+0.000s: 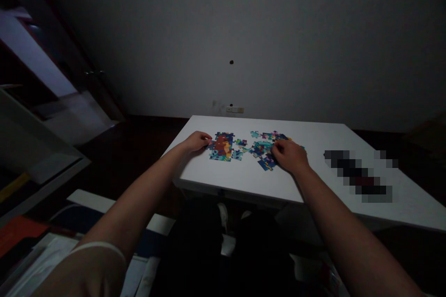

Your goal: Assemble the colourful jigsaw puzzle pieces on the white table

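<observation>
Dimly lit, the white table stands near a grey wall. The left hand, loosely open, touches the joined puzzle block; the right hand covers loose puzzle pieces, possibly gripping one, though I cannot tell.

Dim home room: white rectangular table under the left hand, bare grey wall with white socket beyond it.

joined puzzle block left | loose pieces right | both on table
</observation>
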Action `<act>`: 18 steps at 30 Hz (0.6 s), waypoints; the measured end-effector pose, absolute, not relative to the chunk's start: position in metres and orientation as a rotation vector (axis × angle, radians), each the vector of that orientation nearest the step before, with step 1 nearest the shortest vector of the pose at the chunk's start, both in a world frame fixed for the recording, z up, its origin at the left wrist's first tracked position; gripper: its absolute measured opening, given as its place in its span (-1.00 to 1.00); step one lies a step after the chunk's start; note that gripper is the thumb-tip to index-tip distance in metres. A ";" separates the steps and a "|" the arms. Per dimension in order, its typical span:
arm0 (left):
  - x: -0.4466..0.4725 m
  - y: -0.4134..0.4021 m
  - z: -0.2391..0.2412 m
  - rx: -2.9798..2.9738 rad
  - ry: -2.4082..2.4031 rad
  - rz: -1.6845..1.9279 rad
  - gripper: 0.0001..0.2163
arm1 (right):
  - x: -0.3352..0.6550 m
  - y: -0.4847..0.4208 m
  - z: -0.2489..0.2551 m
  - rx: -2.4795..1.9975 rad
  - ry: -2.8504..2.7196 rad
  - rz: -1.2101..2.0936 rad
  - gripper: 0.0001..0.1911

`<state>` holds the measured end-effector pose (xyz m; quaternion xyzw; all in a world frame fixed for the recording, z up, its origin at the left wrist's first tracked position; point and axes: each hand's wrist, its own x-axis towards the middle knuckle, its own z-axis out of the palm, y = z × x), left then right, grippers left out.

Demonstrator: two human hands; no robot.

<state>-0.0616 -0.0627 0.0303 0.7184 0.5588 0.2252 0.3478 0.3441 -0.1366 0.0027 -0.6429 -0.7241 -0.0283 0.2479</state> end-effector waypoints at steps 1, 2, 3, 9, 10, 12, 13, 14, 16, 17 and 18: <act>-0.062 -0.060 0.030 1.867 1.458 0.564 -0.80 | 0.344 -0.136 0.002 -1.745 -1.974 -0.078 -0.74; -0.062 -0.058 0.029 1.872 1.466 0.539 -0.80 | 0.345 -0.136 0.002 -1.736 -1.973 -0.076 -0.74; -0.062 -0.055 0.029 1.876 1.474 0.513 -0.80 | 0.345 -0.136 0.002 -1.729 -1.970 -0.070 -0.74; -0.063 -0.041 0.032 1.942 1.501 0.377 -0.77 | 0.345 -0.136 0.004 -1.733 -1.941 -0.024 -0.73; -0.063 -0.039 0.034 1.962 1.507 0.359 -0.78 | 0.345 -0.136 0.004 -1.733 -1.940 -0.021 -0.73; -0.063 -0.036 0.038 2.000 1.518 0.323 -0.80 | 0.345 -0.137 0.005 -1.730 -1.935 -0.021 -0.73; -0.063 -0.035 0.040 2.019 1.524 0.308 -0.81 | 0.345 -0.137 0.005 -1.730 -1.932 -0.019 -0.73; -0.062 -0.035 0.041 2.037 1.528 0.297 -0.83 | 0.345 -0.138 0.006 -1.731 -1.932 -0.016 -0.73; -0.060 -0.036 0.042 2.078 1.536 0.285 -0.86 | 0.344 -0.138 0.006 -1.739 -1.935 0.001 -0.74; -0.059 -0.036 0.042 2.099 1.541 0.284 -0.88 | 0.344 -0.138 0.007 -1.742 -1.937 0.011 -0.74; -0.058 -0.037 0.042 2.121 1.546 0.287 -0.89 | 0.344 -0.138 0.007 -1.745 -1.939 0.020 -0.75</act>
